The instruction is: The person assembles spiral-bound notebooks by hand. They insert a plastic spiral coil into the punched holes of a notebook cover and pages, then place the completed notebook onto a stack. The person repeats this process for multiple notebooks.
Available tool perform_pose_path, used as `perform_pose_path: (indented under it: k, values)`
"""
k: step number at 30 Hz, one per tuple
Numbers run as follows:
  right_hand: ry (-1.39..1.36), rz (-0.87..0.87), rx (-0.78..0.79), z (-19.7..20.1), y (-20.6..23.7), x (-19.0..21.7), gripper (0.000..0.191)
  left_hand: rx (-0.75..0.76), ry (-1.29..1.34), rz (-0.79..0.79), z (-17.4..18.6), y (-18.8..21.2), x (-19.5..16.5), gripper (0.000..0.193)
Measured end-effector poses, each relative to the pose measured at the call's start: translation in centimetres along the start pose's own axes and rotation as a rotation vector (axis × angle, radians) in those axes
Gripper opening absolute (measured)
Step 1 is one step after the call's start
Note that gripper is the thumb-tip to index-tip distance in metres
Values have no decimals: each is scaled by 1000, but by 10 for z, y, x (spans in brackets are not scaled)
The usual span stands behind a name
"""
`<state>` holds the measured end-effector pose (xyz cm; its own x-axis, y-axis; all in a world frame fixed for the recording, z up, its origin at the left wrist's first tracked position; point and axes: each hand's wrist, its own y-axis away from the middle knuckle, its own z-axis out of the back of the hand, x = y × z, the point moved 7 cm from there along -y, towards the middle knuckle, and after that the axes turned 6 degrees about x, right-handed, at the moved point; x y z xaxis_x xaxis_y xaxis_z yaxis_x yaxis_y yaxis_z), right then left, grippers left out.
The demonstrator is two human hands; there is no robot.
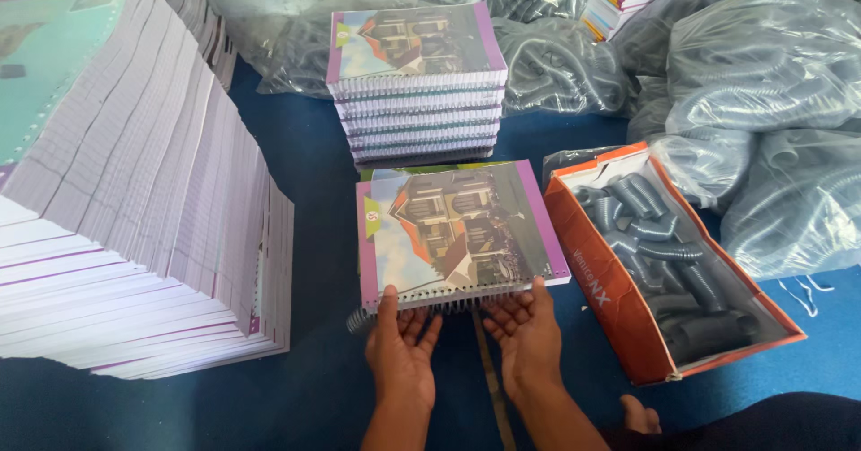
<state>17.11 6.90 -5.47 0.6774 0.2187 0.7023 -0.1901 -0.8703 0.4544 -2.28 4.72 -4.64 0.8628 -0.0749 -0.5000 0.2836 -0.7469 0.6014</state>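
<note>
A: Notebook (pixel 457 231) lies flat on the blue floor (pixel 314 191), cover up, picture of a house, purple border. Its bound edge faces the person, probably so the spiral sits within reach of both hands.

B: Hand states?

A: Left hand (pixel 401 339): palm up, fingers spread, fingertips tucked under the near edge, thumb lying on the cover's corner. Right hand (pixel 525 325): same posture, palm up, fingers spread under the edge, thumb on top. Neither is closed around anything; both touch the notebook only at the coil side.

B: Coil itself?

A: A dark spiral coil (pixel 359 319) sticks out past the left corner of the bound edge, just beside the left hand. The rest runs along the punched holes between the two hands.

B: Surroundings?

A: Directly behind the notebook, a neat stack of bound notebooks (pixel 417 88) with the same cover, coils facing this way. At left, a tall leaning pile of loose pages (pixel 134 209), fanned like steps. At right, just beside the notebook, an orange cardboard box (pixel 619 316) holding grey coils, open at the top, near the right hand. Beyond it, clear plastic bags (pixel 762 65) of more grey coils.

B: Anything unclear?

A: Whether the coil is fully threaded cannot be told; the fingers hide the middle stretch.
</note>
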Motion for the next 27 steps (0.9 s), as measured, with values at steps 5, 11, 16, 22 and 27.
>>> perform_pose_path:
  k: [5, 11, 16, 22, 27]
  values:
    - [12, 30, 20, -11, 8, 9, 34, 81, 43, -81, 2, -5, -8, 32]
    - [88, -26, -9, -7, 4, 1, 43, 93, 142, -162, 0, -2, -14, 34]
    - [145, -194, -76, -6, 2, -4, 66, 98, 183, -191, 2, 1, -16, 36]
    - [-135, -193, 119, -31, 11, -2, 48, -102, -86, -184, 11, 0, -15, 47]
    - [-96, -54, 276, -32, 12, -1, 38, -41, -18, -43, 1, -4, -8, 52]
